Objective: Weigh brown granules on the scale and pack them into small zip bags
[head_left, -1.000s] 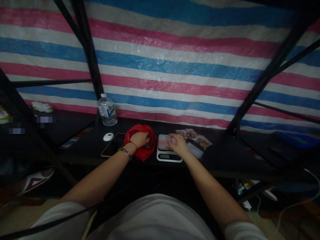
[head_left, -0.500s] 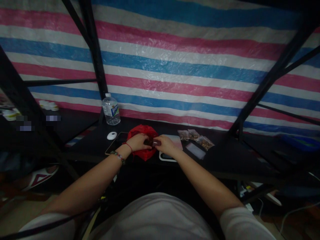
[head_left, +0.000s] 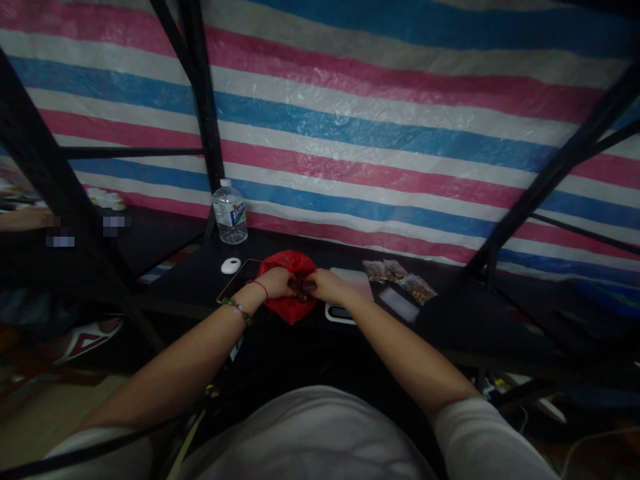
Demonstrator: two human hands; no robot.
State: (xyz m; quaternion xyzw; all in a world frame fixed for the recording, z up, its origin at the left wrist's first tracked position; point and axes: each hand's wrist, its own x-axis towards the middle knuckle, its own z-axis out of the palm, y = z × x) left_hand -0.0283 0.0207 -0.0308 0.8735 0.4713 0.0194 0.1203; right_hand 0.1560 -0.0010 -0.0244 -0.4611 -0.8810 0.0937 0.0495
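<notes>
A crumpled red plastic bag [head_left: 290,305] lies open on the dark table [head_left: 200,283]. My left hand [head_left: 275,282] rests in its mouth with fingers curled around small dark pieces. My right hand [head_left: 324,285] meets it over the bag, fingers pinched on a small clear packet [head_left: 302,287] with dark contents. A white digital scale [head_left: 350,297] sits just right of the bag, partly hidden by my right wrist.
A water bottle [head_left: 231,213] stands at the back left, with a white mouse [head_left: 231,265] and a tablet [head_left: 239,280] beside the bag. Several small filled packets [head_left: 400,280] lie right of the scale. Black frame bars [head_left: 200,107] and a striped tarp [head_left: 380,133] rise behind.
My right hand left the scale and moved left to join my left hand over the red bag. The view shifted slightly left and down.
</notes>
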